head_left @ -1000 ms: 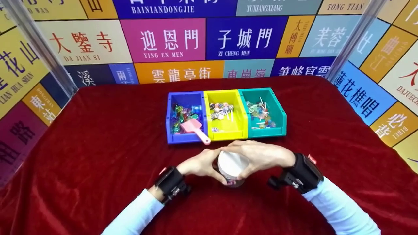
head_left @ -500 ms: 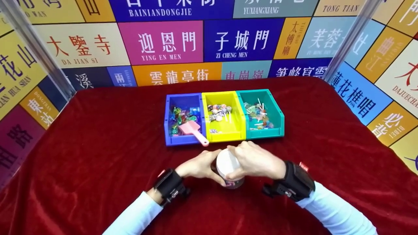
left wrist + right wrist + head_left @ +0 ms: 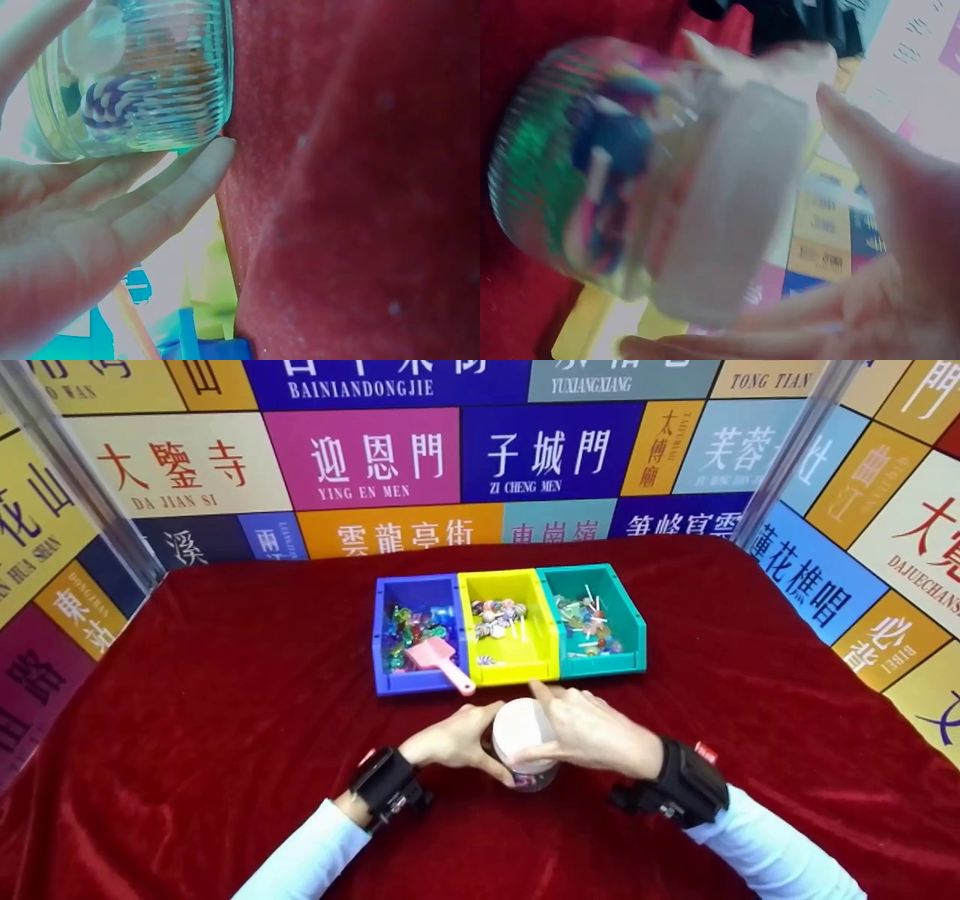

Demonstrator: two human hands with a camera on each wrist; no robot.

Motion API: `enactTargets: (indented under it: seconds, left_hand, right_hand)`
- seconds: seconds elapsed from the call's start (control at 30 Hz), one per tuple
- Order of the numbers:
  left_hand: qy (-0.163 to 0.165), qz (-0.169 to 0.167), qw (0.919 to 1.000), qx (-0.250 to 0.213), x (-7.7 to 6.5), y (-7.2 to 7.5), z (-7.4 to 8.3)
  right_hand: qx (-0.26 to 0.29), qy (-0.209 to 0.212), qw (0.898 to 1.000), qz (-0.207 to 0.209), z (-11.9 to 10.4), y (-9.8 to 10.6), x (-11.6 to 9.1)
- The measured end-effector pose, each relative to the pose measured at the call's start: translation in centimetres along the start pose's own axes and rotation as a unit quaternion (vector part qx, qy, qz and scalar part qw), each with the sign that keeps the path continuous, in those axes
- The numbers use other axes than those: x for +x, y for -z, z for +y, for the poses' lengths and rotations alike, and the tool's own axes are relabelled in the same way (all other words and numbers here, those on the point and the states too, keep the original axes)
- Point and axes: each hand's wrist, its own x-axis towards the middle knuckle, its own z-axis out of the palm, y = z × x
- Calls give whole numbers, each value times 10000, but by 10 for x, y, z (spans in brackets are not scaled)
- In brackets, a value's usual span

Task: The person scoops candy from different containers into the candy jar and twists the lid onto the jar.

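Note:
A small ribbed clear jar with a white lid stands on the red cloth. Striped and coloured candies show through its wall. My left hand grips the jar from the left, thumb on the near side and fingers round the far side. Around the lid, my right hand has its fingers spread, its index finger pointing away toward the bins. The right wrist view is blurred, with a gap between the right thumb and the lid.
Beyond the hands stand three joined bins: a blue bin with wrapped-looking candies and a pink scoop, a yellow bin and a green bin with lollipops. Red cloth covers the table. Printed panels rise behind.
My right hand has turned about the lid, and its fingers have loosened and spread from it. My left hand keeps its grip on the jar. The head view has shifted slightly.

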Motion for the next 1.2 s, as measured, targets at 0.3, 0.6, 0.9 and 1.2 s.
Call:
enactTargets:
  seconds: [0.3, 0.6, 0.9, 1.2]
  left_hand:
    - [176, -272, 9992, -253, 3, 1, 0]
    - [54, -203, 9993, -301, 3, -1, -2]
    - [38, -193, 9997, -165, 3, -1, -3]
    - [153, -186, 9997, -108, 2, 1, -1]
  right_hand:
    - [1257, 1668, 9678, -1407, 30, 4, 15]
    - [972, 1535, 9801, -803, 30, -8, 12]
    - [509, 325, 9974, 402, 11, -21, -2]
    - [193, -472, 9955, 803, -4, -28, -6]
